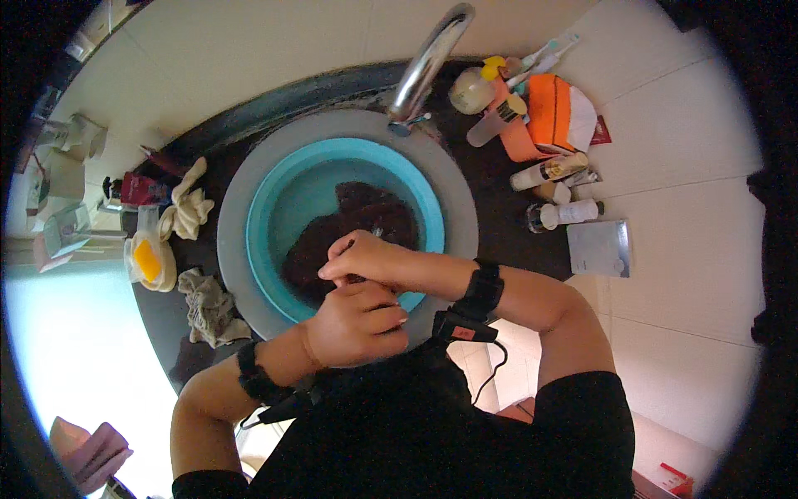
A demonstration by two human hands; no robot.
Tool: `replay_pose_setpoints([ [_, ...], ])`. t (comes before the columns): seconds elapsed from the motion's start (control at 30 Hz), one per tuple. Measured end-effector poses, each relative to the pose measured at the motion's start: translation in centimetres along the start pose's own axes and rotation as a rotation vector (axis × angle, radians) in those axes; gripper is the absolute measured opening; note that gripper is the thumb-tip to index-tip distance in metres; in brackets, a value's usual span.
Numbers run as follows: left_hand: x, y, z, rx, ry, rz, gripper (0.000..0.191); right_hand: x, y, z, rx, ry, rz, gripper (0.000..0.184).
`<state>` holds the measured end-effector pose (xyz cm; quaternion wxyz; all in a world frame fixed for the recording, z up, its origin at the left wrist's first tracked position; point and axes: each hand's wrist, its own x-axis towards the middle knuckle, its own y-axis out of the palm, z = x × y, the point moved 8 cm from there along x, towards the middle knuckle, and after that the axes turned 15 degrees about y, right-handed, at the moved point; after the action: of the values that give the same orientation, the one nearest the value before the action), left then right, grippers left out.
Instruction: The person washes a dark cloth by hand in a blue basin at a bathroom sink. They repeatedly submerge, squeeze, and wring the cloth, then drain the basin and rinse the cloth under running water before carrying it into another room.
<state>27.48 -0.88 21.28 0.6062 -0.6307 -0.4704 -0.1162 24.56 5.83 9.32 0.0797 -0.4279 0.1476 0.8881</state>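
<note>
A blue plastic basin (259, 187) sits inside the round grey sink (237, 212), with water and a dark wet cloth (318, 243) in it. My right hand (368, 259) is closed over the basin, and bits of dark cloth show at its fingers. Just below it, my left hand (355, 324) is curled at the near rim, knuckles up, close against the right. Whatever its fingers hold is hidden from above. Behind the basin rises a chrome faucet (430, 65), its spout pointing up and away in this view.
On the right of the dark counter stand an orange-and-white pack (552, 115), a cream jar (472, 91), several bottles (548, 171) and a white box (598, 248). To the left lie a crumpled grey cloth (212, 309), a pale cloth (187, 209) and a yellow soap bar (147, 261).
</note>
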Motion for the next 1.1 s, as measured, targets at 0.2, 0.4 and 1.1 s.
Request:
replay_pose_setpoints([
  [0.2, -0.6, 2.2, -0.5, 0.063, 0.084, 0.100, 0.015, -0.2, 0.9, 1.6, -0.372, -0.115, -0.001, 0.022],
  [0.4, -2.2, 5.9, -1.0, 0.080, 0.173, 0.295, 0.015, 1.2, 0.8, 0.1, -0.669, -0.236, -0.260, 0.018],
  [1.1, -19.3, 9.0, 10.6, 0.108, -1.322, 0.875, 0.096, -0.7, -6.9, -6.3, -0.936, -0.363, -0.989, 0.057],
])
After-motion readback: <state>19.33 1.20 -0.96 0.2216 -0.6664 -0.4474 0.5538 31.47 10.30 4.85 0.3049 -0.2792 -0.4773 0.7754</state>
